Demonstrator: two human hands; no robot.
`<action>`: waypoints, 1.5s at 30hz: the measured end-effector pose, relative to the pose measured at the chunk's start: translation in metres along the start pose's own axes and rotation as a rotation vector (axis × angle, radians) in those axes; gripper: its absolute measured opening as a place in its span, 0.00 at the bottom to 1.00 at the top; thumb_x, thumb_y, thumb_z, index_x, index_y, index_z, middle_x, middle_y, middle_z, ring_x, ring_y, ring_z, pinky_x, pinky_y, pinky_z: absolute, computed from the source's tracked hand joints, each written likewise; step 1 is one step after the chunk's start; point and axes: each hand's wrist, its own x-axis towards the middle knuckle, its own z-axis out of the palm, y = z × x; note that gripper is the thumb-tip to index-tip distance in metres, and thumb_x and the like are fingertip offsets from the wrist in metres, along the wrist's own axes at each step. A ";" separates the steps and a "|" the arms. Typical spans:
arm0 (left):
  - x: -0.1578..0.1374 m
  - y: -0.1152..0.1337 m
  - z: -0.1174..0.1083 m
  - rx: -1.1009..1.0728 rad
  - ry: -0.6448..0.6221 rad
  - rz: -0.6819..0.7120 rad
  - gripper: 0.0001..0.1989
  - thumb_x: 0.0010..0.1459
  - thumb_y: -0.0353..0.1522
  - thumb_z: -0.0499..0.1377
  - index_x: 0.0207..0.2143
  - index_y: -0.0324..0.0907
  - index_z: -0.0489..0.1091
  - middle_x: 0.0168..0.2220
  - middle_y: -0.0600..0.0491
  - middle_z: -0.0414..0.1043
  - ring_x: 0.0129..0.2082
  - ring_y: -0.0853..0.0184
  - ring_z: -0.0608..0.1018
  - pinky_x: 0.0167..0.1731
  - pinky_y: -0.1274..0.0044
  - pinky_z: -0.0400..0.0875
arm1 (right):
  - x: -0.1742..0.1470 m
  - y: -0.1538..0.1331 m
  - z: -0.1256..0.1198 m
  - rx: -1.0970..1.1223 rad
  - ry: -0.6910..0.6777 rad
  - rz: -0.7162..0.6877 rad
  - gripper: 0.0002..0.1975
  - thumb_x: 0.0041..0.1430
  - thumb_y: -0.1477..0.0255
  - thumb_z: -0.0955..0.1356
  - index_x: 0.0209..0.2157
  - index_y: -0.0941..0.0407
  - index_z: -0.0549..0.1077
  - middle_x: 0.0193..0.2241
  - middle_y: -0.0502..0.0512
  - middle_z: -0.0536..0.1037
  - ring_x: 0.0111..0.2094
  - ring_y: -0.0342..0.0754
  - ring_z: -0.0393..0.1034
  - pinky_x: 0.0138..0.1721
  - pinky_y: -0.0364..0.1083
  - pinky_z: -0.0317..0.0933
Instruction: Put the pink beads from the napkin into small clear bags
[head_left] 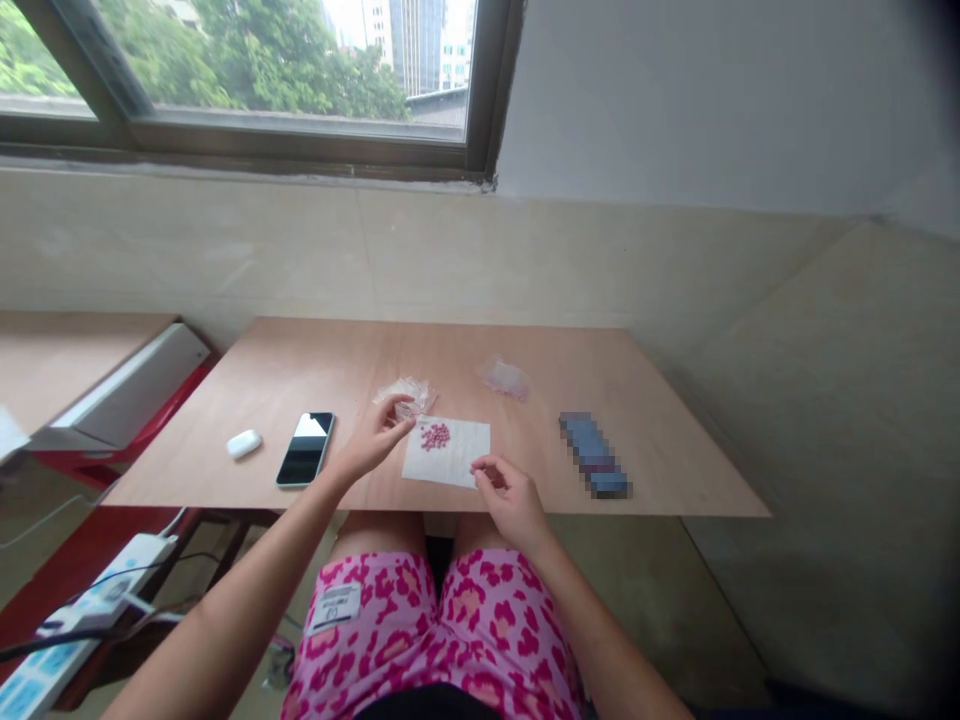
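A small heap of pinkish-red beads (435, 436) lies on a white sheet of paper (457, 462) near the table's front edge. Just left of the heap is my left hand (375, 438), its thumb and forefinger apart with nothing visible between them. Behind its fingers sits a crumpled clear plastic bag (414, 390); whether they touch it is unclear. My right hand (514, 495) is at the paper's right edge, thumb and forefinger closed in a pinch. Whatever those fingertips hold, if anything, is too small to name. Farther back rests a second clear plastic bag (505, 378), pinkish at one corner.
Left on the wooden table (660, 450) are a phone (306, 450) and a white earbud case (244, 444). A blurred-out dark blue object (594, 455) lies to the right. A power strip (97, 605) with cables is below left, beside a red chair (45, 580).
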 end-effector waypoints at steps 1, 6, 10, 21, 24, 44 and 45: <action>-0.010 0.006 0.008 -0.145 -0.084 -0.039 0.22 0.66 0.47 0.57 0.56 0.46 0.70 0.50 0.47 0.77 0.48 0.57 0.77 0.49 0.66 0.73 | 0.001 -0.006 0.002 0.035 -0.019 0.015 0.10 0.69 0.64 0.68 0.42 0.55 0.78 0.37 0.57 0.81 0.35 0.50 0.76 0.37 0.48 0.70; -0.055 0.022 0.045 -0.755 -0.415 -0.281 0.22 0.68 0.48 0.51 0.48 0.44 0.75 0.38 0.49 0.73 0.35 0.64 0.72 0.36 0.72 0.68 | 0.005 -0.031 0.008 0.175 -0.152 -0.034 0.13 0.67 0.62 0.70 0.47 0.54 0.77 0.41 0.57 0.81 0.35 0.48 0.75 0.35 0.46 0.68; -0.074 0.022 0.059 -0.790 -0.530 -0.418 0.21 0.71 0.48 0.51 0.39 0.44 0.76 0.38 0.51 0.72 0.34 0.66 0.70 0.40 0.72 0.68 | 0.000 -0.030 0.013 0.212 -0.251 -0.018 0.14 0.65 0.62 0.72 0.47 0.55 0.78 0.35 0.54 0.80 0.30 0.46 0.73 0.31 0.45 0.66; -0.068 0.013 0.064 -0.415 -0.544 -0.194 0.21 0.71 0.47 0.57 0.53 0.43 0.78 0.53 0.45 0.79 0.55 0.53 0.77 0.59 0.64 0.68 | -0.005 -0.012 0.013 0.246 -0.635 0.140 0.12 0.67 0.64 0.70 0.45 0.55 0.81 0.36 0.53 0.81 0.29 0.45 0.73 0.30 0.43 0.66; -0.065 0.014 0.065 -0.344 -0.545 -0.158 0.23 0.71 0.48 0.55 0.54 0.42 0.78 0.52 0.45 0.79 0.53 0.53 0.78 0.56 0.65 0.70 | -0.002 -0.009 0.014 0.239 -0.653 0.086 0.07 0.66 0.69 0.70 0.41 0.55 0.80 0.39 0.53 0.81 0.32 0.45 0.74 0.33 0.43 0.67; -0.057 0.010 0.050 -0.289 -0.525 -0.160 0.21 0.66 0.47 0.61 0.53 0.44 0.78 0.46 0.47 0.82 0.50 0.52 0.80 0.52 0.64 0.74 | 0.006 -0.006 0.014 0.274 -0.650 0.044 0.12 0.68 0.60 0.70 0.41 0.54 0.81 0.44 0.56 0.80 0.42 0.51 0.74 0.45 0.49 0.72; -0.056 0.010 0.049 -0.295 -0.524 -0.167 0.21 0.67 0.46 0.61 0.54 0.44 0.77 0.47 0.47 0.82 0.50 0.52 0.80 0.53 0.64 0.73 | 0.006 -0.005 0.014 0.274 -0.643 0.045 0.13 0.68 0.60 0.70 0.42 0.54 0.81 0.46 0.57 0.80 0.43 0.51 0.75 0.46 0.50 0.72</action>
